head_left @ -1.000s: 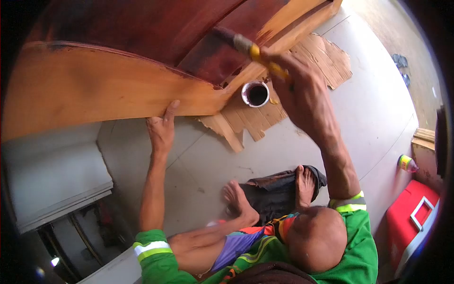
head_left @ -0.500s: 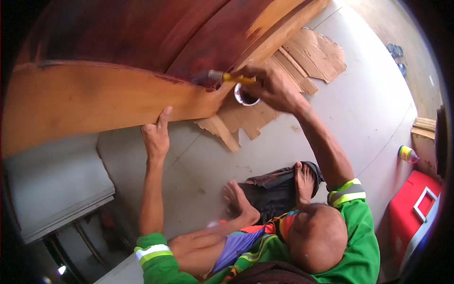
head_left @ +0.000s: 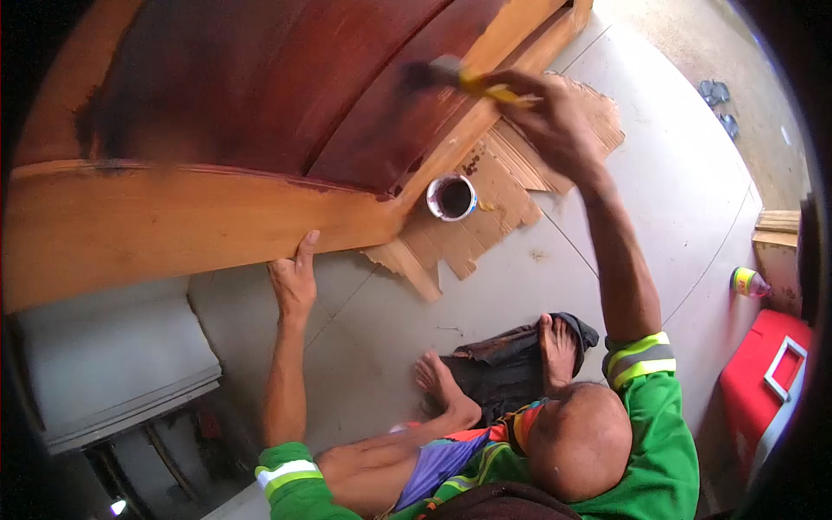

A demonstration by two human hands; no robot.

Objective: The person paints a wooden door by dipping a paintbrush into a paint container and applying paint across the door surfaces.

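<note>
My right hand is closed around the yellow handle of a paintbrush, whose dark bristles are blurred against a panelled wooden door. The door's panels carry a dark reddish-brown coat, while its lower rail is light orange wood. Below the rail's edge, my left hand grips the door, thumb on the face and fingers hidden underneath. A white-rimmed can of dark liquid stands by the door's corner on torn cardboard.
Dark cloth lies under my feet on the tiled floor. To the right are a red cooler and a bottle with a yellow-green label. Pale stacked boards are at left, and dark footwear sits at upper right.
My right hand and the paintbrush have moved up and to the right, away from the panel's lower corner, leaving the can in full view. My left hand still holds the door edge.
</note>
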